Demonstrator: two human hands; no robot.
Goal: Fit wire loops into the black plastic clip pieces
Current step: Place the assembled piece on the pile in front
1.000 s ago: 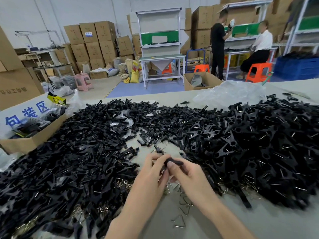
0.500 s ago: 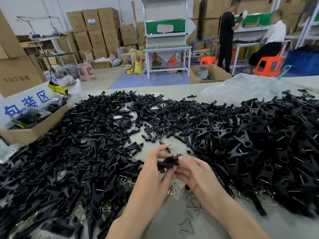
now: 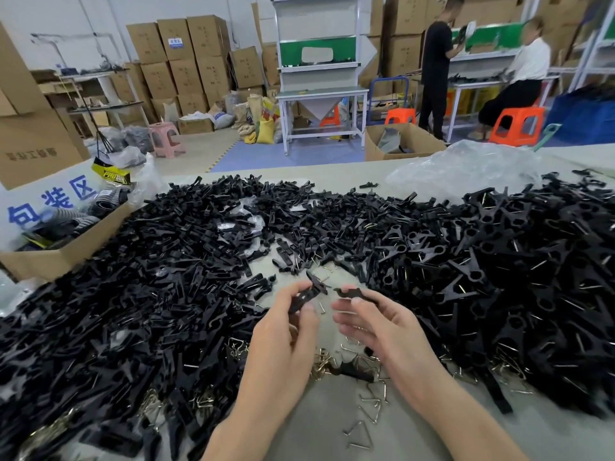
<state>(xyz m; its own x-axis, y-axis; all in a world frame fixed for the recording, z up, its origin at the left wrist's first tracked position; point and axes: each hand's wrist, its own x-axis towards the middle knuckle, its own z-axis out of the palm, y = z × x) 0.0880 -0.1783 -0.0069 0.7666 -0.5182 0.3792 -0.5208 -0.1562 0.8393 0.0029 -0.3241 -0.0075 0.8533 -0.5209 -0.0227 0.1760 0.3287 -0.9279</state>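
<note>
Pinching one black clip piece (image 3: 305,298) between thumb and fingers, the left hand (image 3: 286,331) hovers above the grey table (image 3: 326,437). The right hand (image 3: 382,324) grips a second clip piece (image 3: 353,293), just apart from the first. Loose wire loops (image 3: 361,430) lie on the table beneath the wrists.

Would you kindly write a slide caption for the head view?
Left hand and right hand hold separate black clip pieces over loose wire loops.

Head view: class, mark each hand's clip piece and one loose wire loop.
Left hand's clip piece (image 3: 304,298), head view, middle.
Right hand's clip piece (image 3: 350,293), head view, middle.
Loose wire loop (image 3: 353,427), head view, left side.
</note>
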